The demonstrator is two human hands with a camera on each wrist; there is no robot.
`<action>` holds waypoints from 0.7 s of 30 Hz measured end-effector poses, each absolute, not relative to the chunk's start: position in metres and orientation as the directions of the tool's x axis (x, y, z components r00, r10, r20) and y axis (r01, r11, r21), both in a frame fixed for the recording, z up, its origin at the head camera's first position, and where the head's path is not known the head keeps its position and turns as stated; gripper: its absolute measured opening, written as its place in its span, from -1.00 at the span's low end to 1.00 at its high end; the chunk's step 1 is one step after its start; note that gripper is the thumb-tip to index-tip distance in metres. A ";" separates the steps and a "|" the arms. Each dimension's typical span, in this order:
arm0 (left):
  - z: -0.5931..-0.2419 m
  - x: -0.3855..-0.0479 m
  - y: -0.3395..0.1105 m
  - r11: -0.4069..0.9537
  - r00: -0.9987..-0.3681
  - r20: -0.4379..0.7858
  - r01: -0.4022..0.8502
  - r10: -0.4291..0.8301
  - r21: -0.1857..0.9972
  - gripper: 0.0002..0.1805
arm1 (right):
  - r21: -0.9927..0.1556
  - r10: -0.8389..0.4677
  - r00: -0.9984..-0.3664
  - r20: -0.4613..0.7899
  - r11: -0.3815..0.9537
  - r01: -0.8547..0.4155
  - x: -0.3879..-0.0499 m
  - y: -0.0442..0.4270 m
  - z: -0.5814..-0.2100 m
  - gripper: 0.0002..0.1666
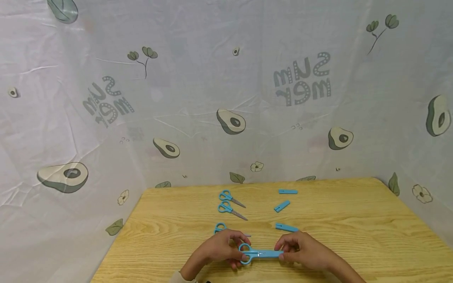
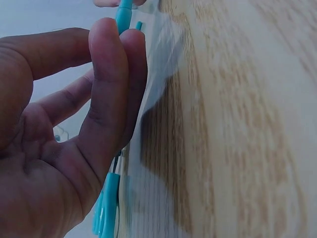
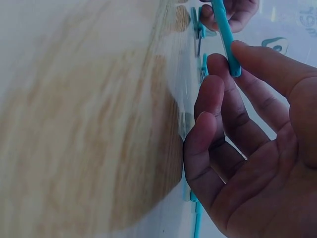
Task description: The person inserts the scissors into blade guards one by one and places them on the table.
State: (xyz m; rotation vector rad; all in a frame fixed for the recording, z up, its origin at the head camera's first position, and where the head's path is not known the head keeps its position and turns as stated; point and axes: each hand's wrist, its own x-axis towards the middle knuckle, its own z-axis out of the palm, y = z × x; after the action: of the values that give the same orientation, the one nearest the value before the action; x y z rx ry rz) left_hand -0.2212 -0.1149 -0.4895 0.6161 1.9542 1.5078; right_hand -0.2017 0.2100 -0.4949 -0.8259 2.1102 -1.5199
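A pair of blue-handled scissors [image 1: 250,253] lies level between my two hands near the front of the table, its blades inside a light-blue blade cover [image 1: 270,254]. My left hand [image 1: 223,247] pinches the finger loops between thumb and fingers. At the other end, my right hand [image 1: 307,251] pinches the cover's tip; the right wrist view has the cover [image 3: 228,44] between thumb and fingertip. Just behind the left hand lies another pair of scissors [image 1: 220,226], partly hidden by that hand. The left wrist view shows only a short blue part of the held scissors [image 2: 124,19].
Two more uncovered scissors, one farther back [image 1: 225,195] and one nearer [image 1: 226,207], lie left of centre. Loose blade covers lie to their right: one at the back [image 1: 288,192], one slanted [image 1: 282,206], one near the right hand [image 1: 286,227]. A printed curtain [image 1: 198,98] surrounds the wooden table [image 1: 354,220].
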 end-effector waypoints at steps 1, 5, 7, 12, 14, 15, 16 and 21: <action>-0.489 -0.221 -0.115 0.255 -0.720 -0.175 0.003 0.671 0.967 -0.71 | -0.945 -0.672 -0.741 0.012 0.234 -0.228 -0.202 0.210 -0.495 -0.78; -0.489 -0.219 -0.115 0.266 -0.726 -0.187 -0.006 0.662 0.964 -0.72 | -0.939 -0.674 -0.738 0.025 0.237 -0.248 -0.202 0.210 -0.497 -0.79; -0.489 -0.219 -0.116 0.270 -0.726 -0.186 -0.001 0.662 0.963 -0.72 | -0.937 -0.676 -0.736 0.032 0.235 -0.257 -0.203 0.209 -0.498 -0.80; -0.492 -0.217 -0.118 0.277 -0.723 -0.170 0.031 0.669 0.960 -0.73 | -0.932 -0.678 -0.734 0.036 0.242 -0.270 -0.202 0.210 -0.499 -0.83; -0.493 -0.217 -0.119 0.286 -0.725 -0.167 0.043 0.668 0.957 -0.72 | -0.933 -0.680 -0.732 0.034 0.241 -0.266 -0.202 0.210 -0.500 -0.83; -0.493 -0.217 -0.120 0.295 -0.727 -0.168 0.049 0.665 0.954 -0.72 | -0.935 -0.681 -0.731 0.032 0.238 -0.263 -0.202 0.210 -0.500 -0.84; -0.493 -0.217 -0.120 0.305 -0.731 -0.167 0.059 0.661 0.950 -0.72 | -0.937 -0.683 -0.730 0.028 0.236 -0.257 -0.202 0.210 -0.500 -0.84; -0.491 -0.216 -0.120 0.346 -0.751 -0.153 0.106 0.642 0.932 -0.72 | -0.938 -0.678 -0.735 0.002 0.254 -0.236 -0.202 0.211 -0.499 -0.85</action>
State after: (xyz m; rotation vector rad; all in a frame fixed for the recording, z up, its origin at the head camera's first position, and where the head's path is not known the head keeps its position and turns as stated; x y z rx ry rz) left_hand -0.2156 -0.1196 -0.4905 0.6518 2.1111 1.4061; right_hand -0.2015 0.2114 -0.4993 -0.8322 2.1279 -1.4832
